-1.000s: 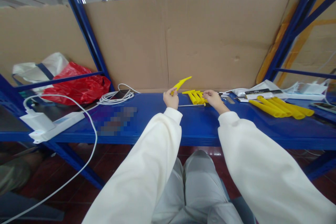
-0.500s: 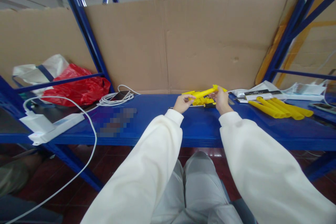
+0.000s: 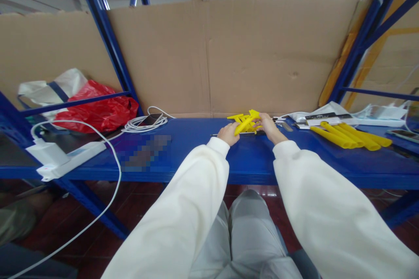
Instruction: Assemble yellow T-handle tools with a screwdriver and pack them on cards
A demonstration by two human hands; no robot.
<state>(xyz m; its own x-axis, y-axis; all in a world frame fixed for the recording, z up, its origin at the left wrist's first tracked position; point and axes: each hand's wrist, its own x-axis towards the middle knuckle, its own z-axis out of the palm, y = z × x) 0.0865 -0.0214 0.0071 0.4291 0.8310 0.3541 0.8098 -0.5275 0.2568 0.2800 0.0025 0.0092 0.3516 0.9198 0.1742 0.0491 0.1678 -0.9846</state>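
My left hand (image 3: 229,134) is closed around the near end of a yellow plastic tube (image 3: 244,126). The tube slants up and away from me, to the right. At its far end, the fingers of my right hand (image 3: 269,127) are bent against the yellow plastic; their tips are partly hidden. Behind and under the tube lies a pile of small yellow parts (image 3: 235,117), partly covered by my hands. Several longer yellow tubes (image 3: 352,136) lie side by side on the blue table (image 3: 196,157), to the right.
A white power strip (image 3: 70,159) with a plugged-in adapter and trailing cable stands at the left. A coiled white cable (image 3: 144,124) and a red plastic bag (image 3: 98,107) lie behind it. Cardboard (image 3: 245,52) walls the back. White packaging (image 3: 330,111) sits back right.
The yellow tube has swung from nearly level to a steeper slant, its near end lower. My right hand has shifted slightly left, its fingers now pointing further left.
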